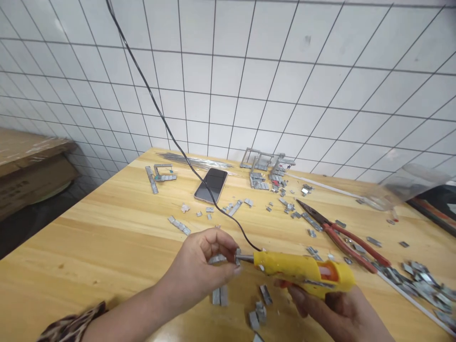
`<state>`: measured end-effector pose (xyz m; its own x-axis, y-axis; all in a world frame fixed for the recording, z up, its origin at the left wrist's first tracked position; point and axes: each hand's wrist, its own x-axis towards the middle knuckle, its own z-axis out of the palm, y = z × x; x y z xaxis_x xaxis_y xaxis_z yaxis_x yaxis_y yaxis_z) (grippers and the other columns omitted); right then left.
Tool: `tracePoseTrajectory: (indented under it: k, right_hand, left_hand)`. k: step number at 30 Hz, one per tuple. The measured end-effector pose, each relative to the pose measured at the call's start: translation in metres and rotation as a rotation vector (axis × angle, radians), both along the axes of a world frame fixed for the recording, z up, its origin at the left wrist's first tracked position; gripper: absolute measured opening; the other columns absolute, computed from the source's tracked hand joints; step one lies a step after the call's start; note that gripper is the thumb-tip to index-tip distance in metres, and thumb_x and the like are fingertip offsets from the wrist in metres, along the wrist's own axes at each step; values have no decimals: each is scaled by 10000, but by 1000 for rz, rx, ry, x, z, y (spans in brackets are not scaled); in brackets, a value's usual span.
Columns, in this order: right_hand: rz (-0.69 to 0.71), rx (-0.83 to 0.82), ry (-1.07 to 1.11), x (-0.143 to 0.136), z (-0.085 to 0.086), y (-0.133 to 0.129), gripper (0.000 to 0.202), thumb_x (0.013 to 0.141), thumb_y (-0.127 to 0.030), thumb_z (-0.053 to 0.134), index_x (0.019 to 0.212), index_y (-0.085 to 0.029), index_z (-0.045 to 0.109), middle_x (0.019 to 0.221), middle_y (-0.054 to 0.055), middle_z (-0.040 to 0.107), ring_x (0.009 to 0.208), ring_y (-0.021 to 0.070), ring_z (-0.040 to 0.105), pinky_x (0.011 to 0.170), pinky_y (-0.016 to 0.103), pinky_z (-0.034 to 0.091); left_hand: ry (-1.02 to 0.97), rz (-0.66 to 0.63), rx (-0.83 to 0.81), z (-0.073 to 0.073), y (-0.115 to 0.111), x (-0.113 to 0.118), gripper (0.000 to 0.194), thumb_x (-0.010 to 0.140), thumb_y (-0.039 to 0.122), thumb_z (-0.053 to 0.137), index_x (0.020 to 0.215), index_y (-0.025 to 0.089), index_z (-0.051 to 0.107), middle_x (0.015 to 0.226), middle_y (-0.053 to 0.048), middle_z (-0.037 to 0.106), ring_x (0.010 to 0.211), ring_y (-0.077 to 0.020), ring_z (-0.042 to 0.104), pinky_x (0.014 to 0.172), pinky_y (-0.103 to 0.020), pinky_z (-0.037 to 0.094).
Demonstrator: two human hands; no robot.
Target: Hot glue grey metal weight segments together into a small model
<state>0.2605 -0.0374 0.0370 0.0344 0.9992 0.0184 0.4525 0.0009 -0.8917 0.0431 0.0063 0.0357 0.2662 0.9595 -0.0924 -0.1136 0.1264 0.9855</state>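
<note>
My right hand [331, 304] is wrapped round the grip of a yellow glue gun [292, 267], lying sideways with its metal nozzle pointing left. A pinkish glue stick shows in the opening near its back end. Between the thumb and fingers of my left hand [204, 259] is a small grey metal piece [237, 256]. The nozzle tip meets or almost meets this piece; I cannot tell which. Several loose grey pieces [261, 311] lie on the table below the glue gun.
A black cord [156, 104] runs down across a phone [212, 184] to the glue gun. Red-handled pliers [345, 237] lie to the right, near a heap of metal pieces [423, 280]. Small metal frames [263, 171] stand by the tiled wall, and thin rods [199, 161] lie behind the phone.
</note>
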Motion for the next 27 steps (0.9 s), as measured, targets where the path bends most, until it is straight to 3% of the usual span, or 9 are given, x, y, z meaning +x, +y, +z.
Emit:
tracePoseTrajectory:
  k: [3, 8, 11, 15, 20, 24, 27]
  right_hand:
    - [-13, -20, 75, -3, 4, 1, 286, 699, -496, 691, 672, -211, 681, 538, -9, 582, 487, 146, 537, 431, 200, 467]
    - [-7, -93, 109, -1, 3, -1, 301, 699, -478, 689, 847, -217, 716, 569, -13, 574, 498, 149, 522, 427, 209, 452]
    - [-5, -87, 145, 3, 1, 1, 287, 705, -496, 688, 740, -211, 705, 563, -10, 544, 524, 148, 511, 459, 213, 460]
    - [-6, -132, 230, 5, 4, 3, 360, 697, -553, 683, 702, -193, 696, 560, -26, 502, 519, 127, 465, 466, 214, 445]
    - [-3, -135, 290, 1, 9, 1, 360, 686, -554, 717, 698, -195, 691, 618, 2, 592, 540, 130, 497, 465, 212, 447]
    - [17, -88, 291, 0, 7, 1, 335, 728, -540, 697, 812, -216, 712, 670, 12, 637, 573, 149, 549, 479, 214, 477]
    - [60, -66, 306, 0, 5, 2, 340, 745, -541, 681, 879, -230, 714, 783, 36, 697, 678, 190, 626, 580, 247, 543]
  left_hand:
    - [6, -5, -2, -3, -1, 1, 218, 598, 27, 704, 763, 149, 631, 731, 17, 651, 688, -109, 600, 629, -205, 472]
    - [-27, -3, -1, -6, 2, -1, 226, 607, 21, 719, 769, 155, 634, 734, 16, 674, 708, -115, 616, 649, -207, 488]
    - [-54, -15, -26, -7, 3, -3, 240, 610, 24, 749, 785, 156, 654, 729, 16, 688, 698, -109, 620, 637, -197, 492]
    - [-215, -143, -202, -15, 4, -6, 265, 613, 121, 832, 833, 167, 691, 788, -16, 746, 702, -120, 659, 659, -219, 516]
    - [-290, -216, -324, -20, 4, -3, 279, 584, 141, 875, 822, 173, 733, 748, -10, 751, 671, -86, 650, 629, -167, 481]
    - [-348, -227, -335, -17, 4, -2, 303, 563, 158, 893, 827, 187, 749, 725, -6, 747, 665, -82, 646, 639, -168, 478]
    - [-302, -198, -330, -15, 4, -3, 294, 554, 147, 895, 806, 186, 749, 744, -13, 752, 668, -86, 649, 631, -168, 484]
